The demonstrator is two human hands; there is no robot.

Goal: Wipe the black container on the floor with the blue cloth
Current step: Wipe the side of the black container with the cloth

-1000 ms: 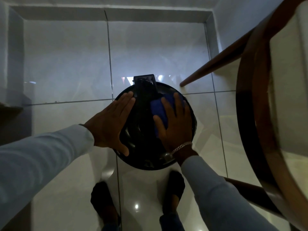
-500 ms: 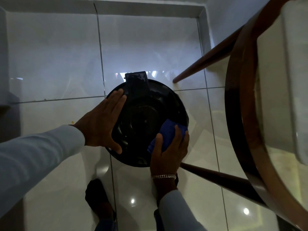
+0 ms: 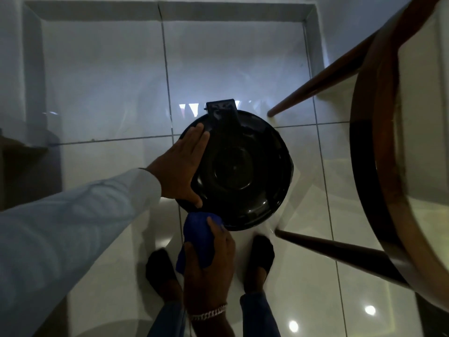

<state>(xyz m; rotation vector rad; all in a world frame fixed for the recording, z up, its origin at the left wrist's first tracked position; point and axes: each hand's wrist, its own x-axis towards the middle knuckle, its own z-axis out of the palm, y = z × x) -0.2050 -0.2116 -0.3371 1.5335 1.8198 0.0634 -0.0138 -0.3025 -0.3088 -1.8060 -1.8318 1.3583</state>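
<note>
A round black container with a glossy lid and a hinge tab at its far side stands on the white floor tiles. My left hand lies flat with fingers spread on the lid's left part. My right hand grips the blue cloth against the container's near rim, at its lower left. A metal bracelet circles my right wrist. Part of the cloth is hidden under my fingers.
A round wooden table fills the right side, with two slanted legs reaching the floor close to the container's right. My two feet in dark shoes stand just behind the container. A wall skirting borders the far floor.
My right hand has dragged the blue cloth from the lid's top right, down its right side, to the near rim at the lower left. My left hand stayed flat on the lid.
</note>
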